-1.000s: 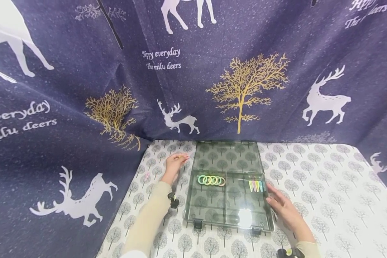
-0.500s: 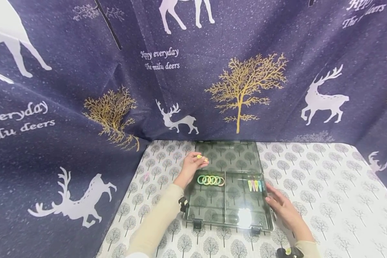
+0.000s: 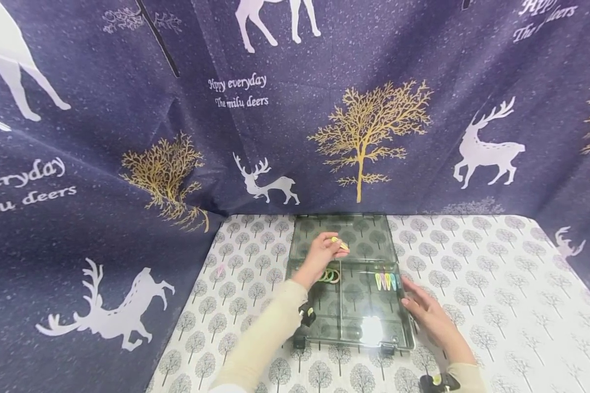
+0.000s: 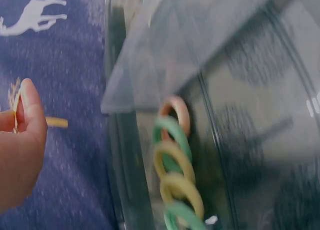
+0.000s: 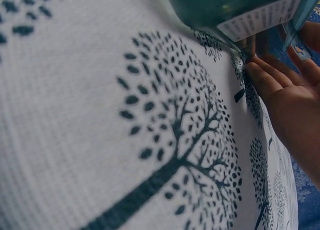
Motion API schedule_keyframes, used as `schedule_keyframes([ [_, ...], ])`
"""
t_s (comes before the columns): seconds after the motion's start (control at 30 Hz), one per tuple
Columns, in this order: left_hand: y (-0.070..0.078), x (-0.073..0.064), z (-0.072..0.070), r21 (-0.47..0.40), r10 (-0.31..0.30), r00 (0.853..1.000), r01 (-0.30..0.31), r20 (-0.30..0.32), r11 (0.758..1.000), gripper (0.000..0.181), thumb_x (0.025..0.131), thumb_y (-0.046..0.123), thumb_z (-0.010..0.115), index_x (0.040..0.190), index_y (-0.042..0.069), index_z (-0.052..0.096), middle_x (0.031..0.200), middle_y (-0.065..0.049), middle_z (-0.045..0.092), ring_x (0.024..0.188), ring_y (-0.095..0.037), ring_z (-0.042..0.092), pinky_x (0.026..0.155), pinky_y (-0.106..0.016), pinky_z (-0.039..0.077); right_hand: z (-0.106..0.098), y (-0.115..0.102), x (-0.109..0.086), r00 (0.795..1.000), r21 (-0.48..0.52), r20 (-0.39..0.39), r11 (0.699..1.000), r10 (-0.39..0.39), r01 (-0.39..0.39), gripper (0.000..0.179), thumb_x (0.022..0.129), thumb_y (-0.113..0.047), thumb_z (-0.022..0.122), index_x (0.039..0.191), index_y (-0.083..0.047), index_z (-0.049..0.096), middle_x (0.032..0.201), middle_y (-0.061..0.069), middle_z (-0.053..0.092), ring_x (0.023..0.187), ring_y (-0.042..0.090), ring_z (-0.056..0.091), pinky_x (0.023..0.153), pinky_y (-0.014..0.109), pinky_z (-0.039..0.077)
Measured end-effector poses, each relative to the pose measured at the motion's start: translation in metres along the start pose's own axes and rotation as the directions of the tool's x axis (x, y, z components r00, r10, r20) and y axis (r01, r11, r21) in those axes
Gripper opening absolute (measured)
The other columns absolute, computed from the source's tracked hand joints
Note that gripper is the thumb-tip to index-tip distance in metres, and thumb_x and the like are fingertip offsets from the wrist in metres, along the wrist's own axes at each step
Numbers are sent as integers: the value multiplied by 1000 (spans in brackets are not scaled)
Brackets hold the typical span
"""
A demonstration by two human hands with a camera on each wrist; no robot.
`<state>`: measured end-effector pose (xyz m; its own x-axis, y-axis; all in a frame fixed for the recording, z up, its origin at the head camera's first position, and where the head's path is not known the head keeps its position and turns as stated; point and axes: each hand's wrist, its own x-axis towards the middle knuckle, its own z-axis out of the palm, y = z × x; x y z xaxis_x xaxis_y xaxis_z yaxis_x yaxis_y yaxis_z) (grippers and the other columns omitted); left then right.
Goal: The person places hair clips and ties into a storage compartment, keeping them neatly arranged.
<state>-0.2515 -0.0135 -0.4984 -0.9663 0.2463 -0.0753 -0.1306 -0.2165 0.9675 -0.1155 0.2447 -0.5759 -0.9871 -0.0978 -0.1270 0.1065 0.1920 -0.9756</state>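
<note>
My left hand pinches a yellow hair clip above the back of a clear grey-green divided box. In the left wrist view, that hand shows at the left edge with part of the clip between thumb and finger. Several pastel rings lie overlapped in the box's back left compartment, partly hidden by my left hand in the head view. Several hair clips stand in a row in the back right compartment. My right hand rests with fairly straight fingers against the box's right side.
The box's clear lid lies folded back toward the curtain. A small pink item, perhaps a clip, lies on the tree-print tablecloth to the left. A printed label is on the box's side.
My left hand has carried the yellow hair clip rightward from the cloth left of the box to over the box. The right hand has stayed at the box's side.
</note>
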Motion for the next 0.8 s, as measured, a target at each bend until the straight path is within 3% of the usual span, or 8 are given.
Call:
schedule_keyframes([
  [0.2, -10, -2, 28, 2, -61, 998, 61, 20, 998, 26, 93, -2, 58, 117, -11, 52, 96, -25, 65, 66, -15, 68, 73, -32, 62, -1, -3, -1, 1000, 4, 12, 1000, 20, -20, 64, 99, -22, 54, 153, -11, 22, 158, 22, 12, 137, 49, 23, 109, 61, 29],
  [0.47, -27, -11, 59, 10, -147, 989, 147, -5, 989, 24, 92, -6, 58, 116, -9, 59, 101, -27, 64, 69, -20, 68, 74, -31, 62, 0, -2, -1, 1000, 6, 5, 1000, 18, -18, 64, 98, -22, 55, 153, -11, 23, 158, 21, 14, 139, 48, 21, 110, 58, 28],
  [0.63, -37, -17, 77, 88, -213, 975, 218, -54, 972, 19, 89, -7, 60, 108, -8, 57, 100, -27, 67, 85, -37, 69, 70, -31, 62, 0, 0, 0, 1000, 9, 3, 1000, -5, 5, 62, 99, -19, 54, 152, -8, 24, 157, 22, 14, 139, 50, 18, 110, 58, 28],
  [0.8, -44, -24, 90, 152, -284, 954, 296, -94, 943, 12, 85, -8, 65, 96, -6, 63, 88, -27, 68, 75, -35, 71, 65, -34, 63, -2, 0, 0, 1000, -14, 12, 1000, -10, 10, 63, 99, -22, 53, 152, -8, 23, 157, 24, 13, 138, 50, 21, 108, 59, 30],
])
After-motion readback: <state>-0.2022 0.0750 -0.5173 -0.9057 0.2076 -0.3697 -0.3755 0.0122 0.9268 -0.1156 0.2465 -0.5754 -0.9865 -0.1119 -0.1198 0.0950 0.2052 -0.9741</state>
